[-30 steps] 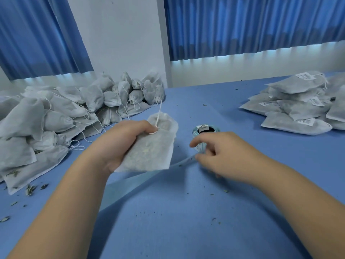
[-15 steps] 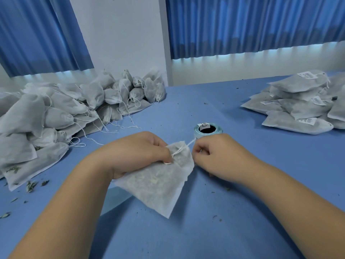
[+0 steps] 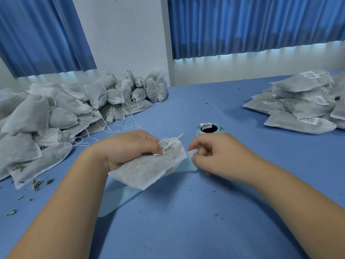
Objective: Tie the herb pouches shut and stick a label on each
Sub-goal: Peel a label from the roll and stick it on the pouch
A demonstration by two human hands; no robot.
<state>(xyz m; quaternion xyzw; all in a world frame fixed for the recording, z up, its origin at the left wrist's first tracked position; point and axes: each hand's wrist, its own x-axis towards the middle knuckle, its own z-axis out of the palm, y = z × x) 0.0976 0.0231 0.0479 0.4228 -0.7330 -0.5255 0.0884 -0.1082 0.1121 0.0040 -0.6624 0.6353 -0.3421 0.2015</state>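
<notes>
**Left hand grips a pouch, right hand pinches a label**

The left hand has its fingers curled round the gathered neck of a white herb pouch, which lies slanted on the blue table, its drawstring sticking up past the knuckles. Just beside the pouch's mouth, the right hand pinches a small white label between thumb and curled fingers, at the end of a pale blue backing strip that runs under the pouch. The label roll stands just behind the right hand. A heap of unlabelled pouches lies far left, with herb crumbs near it. A stack of labelled pouches lies far right.
</notes>
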